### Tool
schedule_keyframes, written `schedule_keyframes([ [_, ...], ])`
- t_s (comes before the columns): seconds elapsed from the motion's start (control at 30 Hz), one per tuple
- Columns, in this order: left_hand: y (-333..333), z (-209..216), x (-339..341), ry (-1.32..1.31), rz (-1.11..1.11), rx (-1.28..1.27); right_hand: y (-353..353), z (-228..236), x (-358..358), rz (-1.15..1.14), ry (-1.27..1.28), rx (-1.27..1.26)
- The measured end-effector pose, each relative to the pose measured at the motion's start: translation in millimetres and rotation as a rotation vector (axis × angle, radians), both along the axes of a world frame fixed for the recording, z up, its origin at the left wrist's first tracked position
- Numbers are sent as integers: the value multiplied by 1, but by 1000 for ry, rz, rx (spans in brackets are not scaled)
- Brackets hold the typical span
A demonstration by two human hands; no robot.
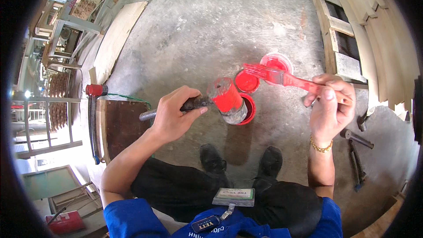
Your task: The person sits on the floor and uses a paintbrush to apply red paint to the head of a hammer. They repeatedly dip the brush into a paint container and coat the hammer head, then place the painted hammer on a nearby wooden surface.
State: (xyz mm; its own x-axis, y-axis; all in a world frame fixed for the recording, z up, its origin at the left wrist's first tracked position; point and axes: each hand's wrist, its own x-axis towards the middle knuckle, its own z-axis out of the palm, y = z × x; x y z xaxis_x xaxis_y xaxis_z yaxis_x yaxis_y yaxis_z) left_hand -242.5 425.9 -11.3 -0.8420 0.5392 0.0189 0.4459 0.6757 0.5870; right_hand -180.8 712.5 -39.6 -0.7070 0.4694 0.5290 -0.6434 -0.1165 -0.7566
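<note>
My left hand (pixel 176 112) is closed round the dark handle of a sledgehammer. The hammer's thick head (pixel 227 99) is partly coated in red paint, with bare grey metal at its lower end. In my right hand (pixel 332 105) is a paintbrush (pixel 299 80), gripped by its red-smeared handle. Its red bristles point left, above the paint containers and apart from the hammer head. Below the bristles lie a red round lid (pixel 247 83) and a white-rimmed tub of red paint (pixel 277 61). An open red-rimmed can (pixel 250 110) stands partly hidden behind the hammer head.
Another red-headed hammer (pixel 96 90) rests at the left by a brown box (pixel 125 123). Hammers (pixel 359 139) lie on the concrete floor at the right. A wooden pallet (pixel 332 26) and stacked boards (pixel 387 44) stand far right. Metal frames (pixel 77 24) fill the far left.
</note>
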Motion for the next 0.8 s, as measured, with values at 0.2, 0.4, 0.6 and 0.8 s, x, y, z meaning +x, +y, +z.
schedule_keyframes([
  [0.2,1,0,-2,7,-114,112,-14,19,24,59,70,361],
  [0.4,0,-6,-2,-5,-44,131,-37,37,44,42,279,289],
  [0.6,1,-13,0,-73,86,111,-18,24,18,98,48,390],
  [0.8,5,-12,2,-105,91,91,1,-3,-7,-40,-126,196],
])
